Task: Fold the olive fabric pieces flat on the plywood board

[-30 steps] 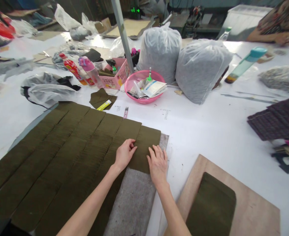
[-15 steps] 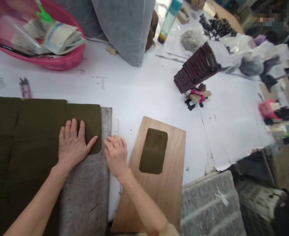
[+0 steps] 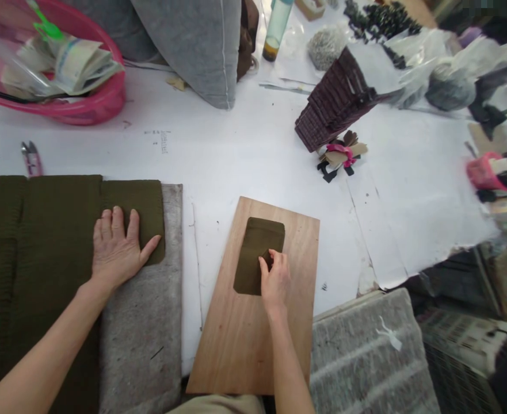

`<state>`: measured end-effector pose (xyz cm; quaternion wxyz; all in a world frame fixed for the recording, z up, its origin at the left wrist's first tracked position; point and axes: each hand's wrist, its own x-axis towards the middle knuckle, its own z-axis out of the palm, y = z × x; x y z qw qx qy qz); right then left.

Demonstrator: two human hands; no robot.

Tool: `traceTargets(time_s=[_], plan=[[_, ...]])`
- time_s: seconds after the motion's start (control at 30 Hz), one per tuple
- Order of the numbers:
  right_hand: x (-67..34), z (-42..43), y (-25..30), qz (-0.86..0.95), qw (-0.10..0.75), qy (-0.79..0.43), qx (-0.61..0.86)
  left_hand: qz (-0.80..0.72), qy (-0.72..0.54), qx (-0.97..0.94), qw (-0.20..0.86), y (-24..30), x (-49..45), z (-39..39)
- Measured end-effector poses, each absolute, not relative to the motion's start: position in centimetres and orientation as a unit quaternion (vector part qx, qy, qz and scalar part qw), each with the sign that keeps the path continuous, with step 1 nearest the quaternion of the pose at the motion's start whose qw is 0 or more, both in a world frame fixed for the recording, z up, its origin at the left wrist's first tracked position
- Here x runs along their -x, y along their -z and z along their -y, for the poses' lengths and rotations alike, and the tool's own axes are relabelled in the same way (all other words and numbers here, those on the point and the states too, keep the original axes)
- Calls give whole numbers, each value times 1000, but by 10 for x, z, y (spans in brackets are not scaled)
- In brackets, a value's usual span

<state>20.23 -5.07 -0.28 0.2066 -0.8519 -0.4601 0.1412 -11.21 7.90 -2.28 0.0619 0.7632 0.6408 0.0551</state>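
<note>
My left hand (image 3: 117, 247) lies flat with fingers spread on an olive-green fabric piece (image 3: 147, 192), the rightmost of several overlapping rows of such pieces (image 3: 58, 230). These rest on a grey felt-like mat (image 3: 143, 339). To the right, a wooden board (image 3: 236, 351) carries another olive fabric piece (image 3: 253, 247) with cut corners. My right hand (image 3: 275, 279) is over that piece's right side, thumb and fingertips pinching up a fold of the fabric.
A pink basin (image 3: 84, 112) with papers stands at the back left, near small pink-handled snips (image 3: 32, 161). Behind the board are a stack of dark maroon pieces (image 3: 335, 103) and a bundle of scraps (image 3: 342, 155). A clear bottle (image 3: 277, 29) stands farther back.
My right hand has moved right from beside the mat onto the fabric on the board and pinched it. My left hand stays flat on its piece. The view has shifted slightly.
</note>
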Motion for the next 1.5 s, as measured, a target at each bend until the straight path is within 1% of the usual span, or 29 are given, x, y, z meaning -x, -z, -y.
traceTargets(time_s=[0.37,0.67,0.9,1.0,1.1,1.3,1.43,1.5], plan=[[-218,42,1,514,179,-190,817,-635,-17,-771,48,19,112,-79],[-221,46,-1,499,234,-196,811,-635,-26,-771,42,21,112,-79],[-225,35,0,525,196,-199,804,-641,-16,-766,45,21,112,-80],[-225,35,0,541,199,-196,794,-646,-21,-761,51,21,112,-79],[-225,39,-3,547,225,-189,784,-647,-32,-760,55,21,112,-79],[-231,62,-13,555,323,-168,748,-639,-68,-762,73,12,112,-79],[-235,85,-16,490,371,-226,756,-627,-116,-766,86,0,108,-78],[-234,95,-20,438,391,-272,762,-601,-154,-774,123,-5,98,-70]])
